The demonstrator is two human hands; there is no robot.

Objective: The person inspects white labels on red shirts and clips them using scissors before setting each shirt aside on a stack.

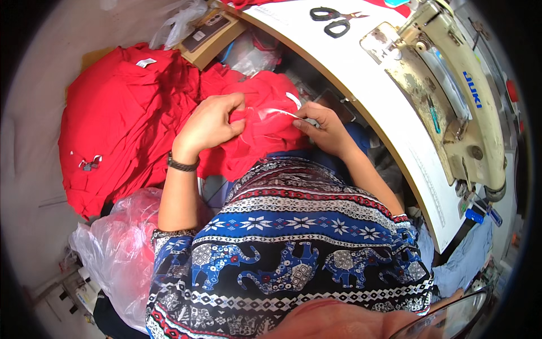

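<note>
At the far left a large heap of red fabric (121, 127) bulges up in folds, a small white tag showing near its top, and just below it lies a clear plastic bag (113, 248), crumpled, with red showing through. Beyond the heap's upper right sits a tan cardboard box (195, 53) with a phone pictured on its top face. The left hand (213, 123), a dark braided band (183, 164) around its wrist, has its thumb and fingers drawn together, pinching the red cloth (265, 144) that lies bunched over the person's lap, in front of the patterned top (305, 223). A thin white strip (279, 112) crosses the cloth between the two hands, beside a shiny translucent patch. The right hand (326, 129) pinches the strip's right end between thumb and forefinger; its other fingers are curled in. Right of that hand runs the curved-looking edge of the white desk (370, 82), where black-handled scissors (340, 20) lie near the far side, blades pointing right. Farthest right stands a cream sewing machine (480, 79), worn in patches, with small teal snips (433, 116) lying on its bed.
</note>
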